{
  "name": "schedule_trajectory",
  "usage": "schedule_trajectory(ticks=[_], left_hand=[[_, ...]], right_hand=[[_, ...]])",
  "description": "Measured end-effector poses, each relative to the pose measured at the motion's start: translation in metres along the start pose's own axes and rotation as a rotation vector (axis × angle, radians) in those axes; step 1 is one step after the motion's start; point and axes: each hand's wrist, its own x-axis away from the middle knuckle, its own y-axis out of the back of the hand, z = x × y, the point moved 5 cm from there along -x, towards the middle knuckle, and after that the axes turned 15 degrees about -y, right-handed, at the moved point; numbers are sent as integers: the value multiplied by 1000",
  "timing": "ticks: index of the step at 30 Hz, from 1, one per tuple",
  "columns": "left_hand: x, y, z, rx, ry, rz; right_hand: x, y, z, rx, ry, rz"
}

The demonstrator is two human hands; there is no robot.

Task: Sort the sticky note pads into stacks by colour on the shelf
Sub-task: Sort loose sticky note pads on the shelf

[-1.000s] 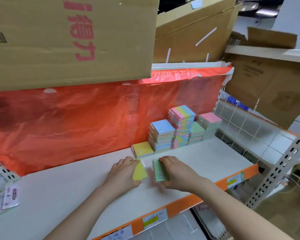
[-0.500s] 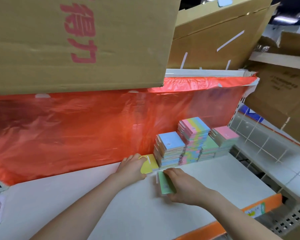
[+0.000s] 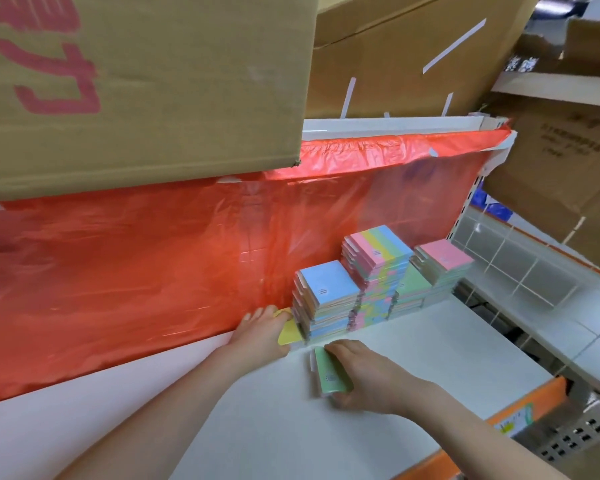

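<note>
Hands, two, both engaged on the shelf (image 3: 413,341).

Item 1: my left hand (image 3: 260,332), reaching to the back of the shelf against the red plastic sheet (image 3: 136,271). It presses a yellow pad (image 3: 289,332) down just left of the blue stack (image 3: 326,299), touching it. Fingers lie fairly straight over the pad; whether the thumb hooks under its edge I cannot tell, as the hand covers most of it. Position suggests I am starting or topping a yellow stack at the row's left end.

Item 2: my right hand (image 3: 371,374), nearer the front edge, holding a green pad (image 3: 329,375) flat on the shelf, fingers curled round its far side and thumb at its near corner. Held, I judge, awaiting its place.

Item 3: blue stack, at the back, blue pad on top, mixed colours visible down its side.

Item 4: striped stack (image 3: 378,261), tallest, rainbow-banded pads, just right of the blue.

Item 5: green stack (image 3: 413,285), low, in front of and between the striped stack and the pink stack (image 3: 442,259). Likely destination for the green pad.

Item 6: cardboard box (image 3: 136,81), overhanging from the shelf above, limiting headroom at the left.

Sorting appears well along; two loose pads remain in hand.
</note>
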Motion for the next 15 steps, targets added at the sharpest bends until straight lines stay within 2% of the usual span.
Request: schedule_trajectory(ticks=[6, 10, 12, 15], left_hand=[[1, -4, -2, -26, 9, 22], [8, -5, -8, 41, 51, 27], [13, -1, -13, 55, 71, -101], [25, 15, -28, -25, 75, -456]], right_hand=[[-1, 2, -11, 6, 20, 33], [2, 12, -24, 29, 43, 28], [3, 22, -35, 47, 51, -2], [4, 42, -60, 69, 53, -56]])
